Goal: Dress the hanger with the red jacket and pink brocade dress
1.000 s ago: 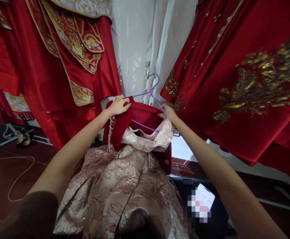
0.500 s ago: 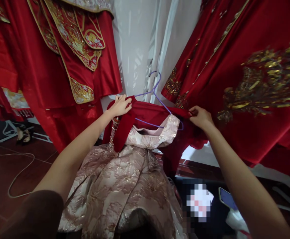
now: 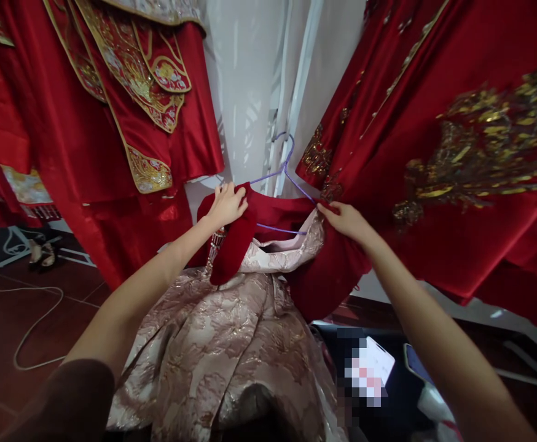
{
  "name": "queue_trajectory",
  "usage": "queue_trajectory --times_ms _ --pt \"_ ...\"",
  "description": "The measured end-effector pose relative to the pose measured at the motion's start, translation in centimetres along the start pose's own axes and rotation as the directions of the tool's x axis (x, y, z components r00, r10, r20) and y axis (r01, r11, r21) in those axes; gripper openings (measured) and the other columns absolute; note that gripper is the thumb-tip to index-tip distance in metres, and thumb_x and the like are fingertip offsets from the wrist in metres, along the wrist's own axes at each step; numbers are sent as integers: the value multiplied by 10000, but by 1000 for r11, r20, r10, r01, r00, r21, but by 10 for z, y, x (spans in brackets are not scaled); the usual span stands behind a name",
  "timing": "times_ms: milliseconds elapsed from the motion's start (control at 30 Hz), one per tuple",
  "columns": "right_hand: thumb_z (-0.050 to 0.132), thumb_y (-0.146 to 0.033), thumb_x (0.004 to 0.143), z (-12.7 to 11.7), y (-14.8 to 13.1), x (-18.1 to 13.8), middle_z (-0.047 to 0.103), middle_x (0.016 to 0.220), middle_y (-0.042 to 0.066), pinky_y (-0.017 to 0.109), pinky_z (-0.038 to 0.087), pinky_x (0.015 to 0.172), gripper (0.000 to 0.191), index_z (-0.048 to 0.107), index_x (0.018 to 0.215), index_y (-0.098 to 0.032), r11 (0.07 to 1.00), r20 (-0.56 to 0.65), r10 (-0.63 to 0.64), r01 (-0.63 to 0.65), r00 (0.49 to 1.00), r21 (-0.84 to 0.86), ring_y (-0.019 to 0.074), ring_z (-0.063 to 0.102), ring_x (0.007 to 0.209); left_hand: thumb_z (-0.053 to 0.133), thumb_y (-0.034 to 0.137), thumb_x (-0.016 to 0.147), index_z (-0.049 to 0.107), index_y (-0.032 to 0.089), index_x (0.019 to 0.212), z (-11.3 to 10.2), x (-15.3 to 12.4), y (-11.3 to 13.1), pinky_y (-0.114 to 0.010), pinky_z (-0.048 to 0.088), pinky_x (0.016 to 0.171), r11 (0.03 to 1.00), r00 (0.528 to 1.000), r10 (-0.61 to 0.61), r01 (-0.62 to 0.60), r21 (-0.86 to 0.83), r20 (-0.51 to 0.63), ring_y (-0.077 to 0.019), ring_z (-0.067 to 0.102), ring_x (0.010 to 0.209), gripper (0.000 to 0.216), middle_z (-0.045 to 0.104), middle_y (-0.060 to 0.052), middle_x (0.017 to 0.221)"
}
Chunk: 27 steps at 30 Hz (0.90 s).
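Observation:
A dark red velvet shawl (image 3: 280,210) drapes over a purple wire hanger (image 3: 288,161) and around the neck of a pale pink-gold brocade dress (image 3: 231,331). On its left side, my left hand (image 3: 228,204) is closed on the shawl near the hanger's shoulder. My right hand (image 3: 344,219) pinches the shawl's edge at the dress's right shoulder strap. Beaded tassels (image 3: 214,245) hang below my left hand. The hanger's lower bar shows inside the neckline.
Red gowns with gold embroidery hang at left (image 3: 158,123) and right (image 3: 475,159). A white cable (image 3: 42,325) and a pair of shoes (image 3: 42,255) lie on the floor at left. A phone (image 3: 416,362) rests on a black surface at lower right.
My right hand has moved left, bringing the shawl's edge in from the right onto the dress's shoulder strap. My left hand has barely shifted, still gripping the shawl.

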State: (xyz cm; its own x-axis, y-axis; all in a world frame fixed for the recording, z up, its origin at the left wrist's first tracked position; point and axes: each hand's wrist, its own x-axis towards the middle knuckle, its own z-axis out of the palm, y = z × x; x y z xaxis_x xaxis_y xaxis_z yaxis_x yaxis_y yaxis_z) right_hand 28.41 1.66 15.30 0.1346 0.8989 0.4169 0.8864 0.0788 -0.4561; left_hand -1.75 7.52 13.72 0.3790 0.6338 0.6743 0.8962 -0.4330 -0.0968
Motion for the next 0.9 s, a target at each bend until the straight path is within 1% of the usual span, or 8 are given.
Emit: queue_trajectory --times_ms 133,300,400,500,567,733,800,900 --pt "384 -453 895 39 -51 -4 665 816 165 343 425 726 382 607 825 -151 995 -140 -96 93 985 -32 293 634 840 374 282 883 508 144 1028 1 -4 10 -469 300 883 999 999 -54 54 -5 -8 -337 465 1030 241 503 -183 1033" --pt "348 -486 905 72 -111 -31 626 664 89 314 414 619 368 560 860 -188 952 -174 -271 291 947 98 255 623 647 383 286 887 501 149 1024 4 -6 7 -471 326 872 997 997 -64 62 -55 -31 -334 472 1025 228 502 -176 1030" --pt "346 -491 901 74 -110 -37 574 603 52 311 404 585 338 515 875 -199 940 -232 -281 316 931 132 238 593 578 403 287 884 511 153 978 1 -11 6 -462 341 886 993 995 -62 55 -106 -73 -329 457 1060 196 487 -177 1085" --pt "445 -453 854 72 -90 -38 590 681 56 316 419 597 262 461 915 -199 939 -291 -221 284 931 194 235 598 619 415 302 883 510 153 927 -4 -22 13 -463 345 907 974 969 -180 151 -172 -169 -339 422 1124 183 433 -192 1208" --pt "513 -405 805 71 -78 -39 605 743 50 313 437 609 273 423 965 -204 922 -303 -174 264 937 284 222 602 654 394 326 895 504 161 907 -6 -29 17 -453 363 892 947 947 -267 224 -231 -180 -325 458 1093 199 472 -185 1160" --pt "543 -267 714 72 -74 -41 575 789 13 294 450 657 199 422 867 -227 840 -305 -210 331 929 430 160 567 670 326 361 923 476 202 871 -11 -28 25 -353 420 742 796 918 -394 362 -484 39 -241 589 774 224 554 -56 712" --pt "529 -235 697 75 -82 -40 551 780 -5 275 446 648 174 425 837 -229 781 -266 -243 351 933 517 138 546 660 358 373 914 475 208 835 -9 -22 31 -326 417 728 727 908 -415 373 -577 64 -219 588 730 217 537 -30 660" --pt "523 -216 697 81 -96 -39 520 766 -22 250 442 648 160 437 831 -228 649 -172 -331 356 928 673 118 530 676 382 389 906 483 203 748 -3 -13 45 -288 417 729 594 940 -325 289 -751 104 -177 573 710 264 544 -15 662"
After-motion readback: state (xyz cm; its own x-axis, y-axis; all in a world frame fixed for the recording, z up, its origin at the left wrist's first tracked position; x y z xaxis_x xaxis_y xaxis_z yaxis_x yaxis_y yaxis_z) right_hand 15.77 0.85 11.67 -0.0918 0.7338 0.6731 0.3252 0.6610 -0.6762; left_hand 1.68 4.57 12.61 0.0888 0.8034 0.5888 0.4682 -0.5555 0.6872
